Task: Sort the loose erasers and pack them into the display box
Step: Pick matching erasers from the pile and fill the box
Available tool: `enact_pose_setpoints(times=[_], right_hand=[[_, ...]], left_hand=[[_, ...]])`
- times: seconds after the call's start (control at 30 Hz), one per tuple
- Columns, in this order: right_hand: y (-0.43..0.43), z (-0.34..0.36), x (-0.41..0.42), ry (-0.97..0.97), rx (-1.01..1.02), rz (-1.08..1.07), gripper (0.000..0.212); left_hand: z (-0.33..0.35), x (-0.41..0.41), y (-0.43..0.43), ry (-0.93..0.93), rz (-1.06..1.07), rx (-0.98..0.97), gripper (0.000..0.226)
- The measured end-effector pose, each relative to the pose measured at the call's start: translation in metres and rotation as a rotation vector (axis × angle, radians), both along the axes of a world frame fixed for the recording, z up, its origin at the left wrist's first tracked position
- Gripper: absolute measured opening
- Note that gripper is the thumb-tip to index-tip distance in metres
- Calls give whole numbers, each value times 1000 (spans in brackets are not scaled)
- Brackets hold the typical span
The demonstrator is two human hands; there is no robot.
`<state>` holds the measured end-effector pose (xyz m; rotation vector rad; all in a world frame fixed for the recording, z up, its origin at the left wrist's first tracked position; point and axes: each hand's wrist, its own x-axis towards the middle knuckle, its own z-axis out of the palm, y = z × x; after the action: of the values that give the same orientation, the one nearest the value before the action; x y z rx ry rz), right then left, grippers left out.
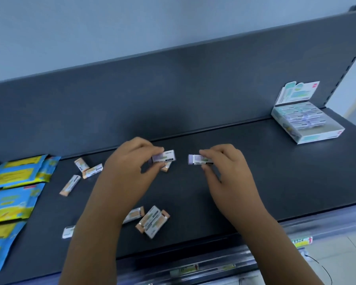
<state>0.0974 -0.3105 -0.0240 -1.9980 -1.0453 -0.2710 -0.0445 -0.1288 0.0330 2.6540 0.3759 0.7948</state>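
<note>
Two pinches left of white cardboard display box (321,138): L hand (130,163) on purple sleeved eraser (166,156), R hand (226,169) on second eraser (194,159)

There are two small purple block erasers in white paper sleeves. The left hand (130,161) pinches the left purple eraser (164,156), and the right hand (224,167) pinches the right purple eraser (199,159). About eight small orange erasers in white sleeves (70,185) lie loose on the dark grey shelf (255,171): three near the left back, one under the left hand, four by the front edge. One white and green cardboard display box (317,136) sits at the right back corner. The erasers inside are too blurry to count. At least four shiny blue and yellow packets (17,173) lie at the left edge.
</note>
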Motion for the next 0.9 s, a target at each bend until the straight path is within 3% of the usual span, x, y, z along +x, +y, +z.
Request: enact_pose_setpoints(times=[0.4, 0.8, 0.9], right_hand=[[-100, -1, 120, 85, -33, 198, 28], [-132, 12, 195, 164, 60, 128, 25], [-138, 8, 208, 153, 34, 92, 26]], left_hand=[[-30, 107, -124, 74, 167, -112, 28], [-12, 165, -165, 140, 151, -70, 24], [-8, 186, -173, 91, 108, -160, 22]])
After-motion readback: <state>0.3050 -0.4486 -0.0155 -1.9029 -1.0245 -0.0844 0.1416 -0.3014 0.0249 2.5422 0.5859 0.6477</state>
